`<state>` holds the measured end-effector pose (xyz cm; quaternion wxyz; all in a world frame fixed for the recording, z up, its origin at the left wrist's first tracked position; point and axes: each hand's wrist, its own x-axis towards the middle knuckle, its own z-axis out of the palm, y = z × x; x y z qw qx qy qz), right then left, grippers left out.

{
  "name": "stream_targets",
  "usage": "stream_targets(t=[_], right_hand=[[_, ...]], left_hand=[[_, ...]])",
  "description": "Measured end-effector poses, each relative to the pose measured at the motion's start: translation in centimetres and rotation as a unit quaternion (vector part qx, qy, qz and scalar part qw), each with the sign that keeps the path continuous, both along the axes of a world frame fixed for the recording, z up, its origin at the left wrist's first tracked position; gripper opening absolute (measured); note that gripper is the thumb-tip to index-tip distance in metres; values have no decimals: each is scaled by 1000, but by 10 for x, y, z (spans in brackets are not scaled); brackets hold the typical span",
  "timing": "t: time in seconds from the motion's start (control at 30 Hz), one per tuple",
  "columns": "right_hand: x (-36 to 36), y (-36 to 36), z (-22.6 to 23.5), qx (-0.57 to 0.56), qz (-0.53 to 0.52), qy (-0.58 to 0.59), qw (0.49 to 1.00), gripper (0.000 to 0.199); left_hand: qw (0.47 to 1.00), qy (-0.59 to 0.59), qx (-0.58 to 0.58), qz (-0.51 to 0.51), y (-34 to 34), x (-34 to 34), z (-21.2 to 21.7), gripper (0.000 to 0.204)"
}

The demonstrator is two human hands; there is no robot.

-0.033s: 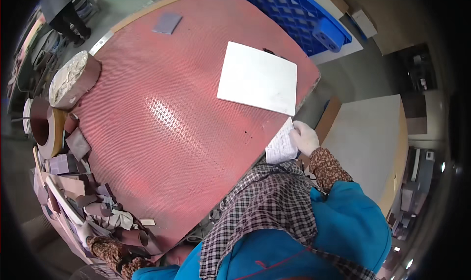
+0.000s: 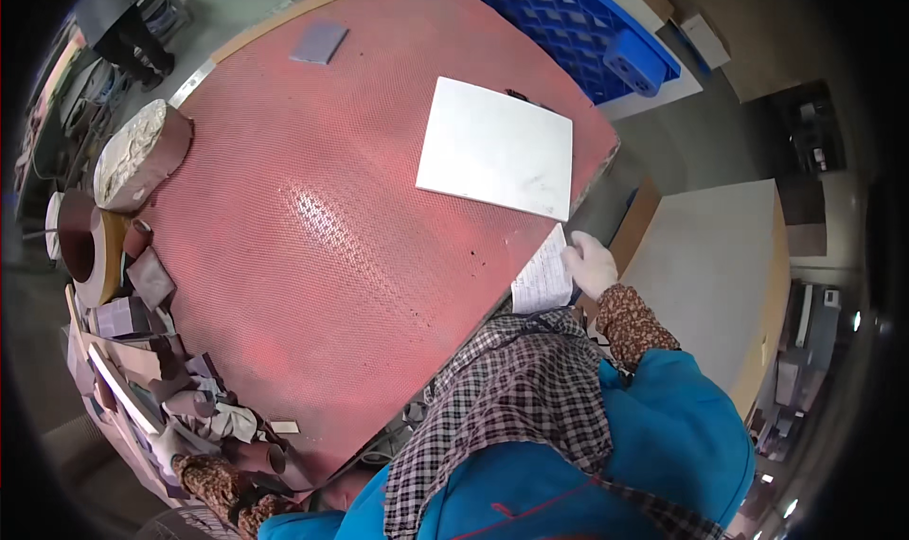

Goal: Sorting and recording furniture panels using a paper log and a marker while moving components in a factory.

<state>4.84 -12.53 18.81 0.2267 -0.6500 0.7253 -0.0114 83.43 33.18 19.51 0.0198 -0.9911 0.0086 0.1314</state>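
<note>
While the table (image 2: 350,284) is filling the middle: its red, finely patterned top is bearing everything from loose scraps to a white panel.
Pale board: a broad sheet (image 2: 710,284) is lying on the right, beyond the table's edge.
Crate: a blue plastic lattice (image 2: 559,29) is standing at the table's far right side.
Scrap heap: brown and grey pieces (image 2: 147,360) are overlapping along the left edge.
White panel: a flat rectangle (image 2: 497,152) is resting near the right corner.
White bar: a long strip (image 2: 123,389) is slanting across the heap, its lower end reaching the left hand.
Paper: a marked white sheet (image 2: 542,280) is lying at the near right edge, just below the panel.
Right hand: gloved in white (image 2: 592,264), it is touching the paper's right side with bent fingers; whether it is gripping, I cannot tell.
Left hand: partly hidden (image 2: 168,447), it is meeting the bar's lower end; its grip is staying unclear.
Tag: a small beige rectangle (image 2: 284,427) is lying beside the heap.
</note>
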Motion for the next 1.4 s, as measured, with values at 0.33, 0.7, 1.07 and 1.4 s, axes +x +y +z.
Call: stream_targets(t=[0.33,0.7,1.07,1.4], right_hand=[[-60,-18,-82,229,-125,-390,883,39],[-119,-35,-124,424,-88,-573,696,20],[-141,-20,-59,501,-98,-636,579,37],[-147,-25,-50,453,98,-601,651,66]], left_hand=[[903,48,-412,-111,-74,-154,11,42],[783,484,-388,-45,-312,-667,-31,80],[577,601,-544,-101,-339,-708,-85,43],[531,594,-600,-73,-333,-693,-56,14]])
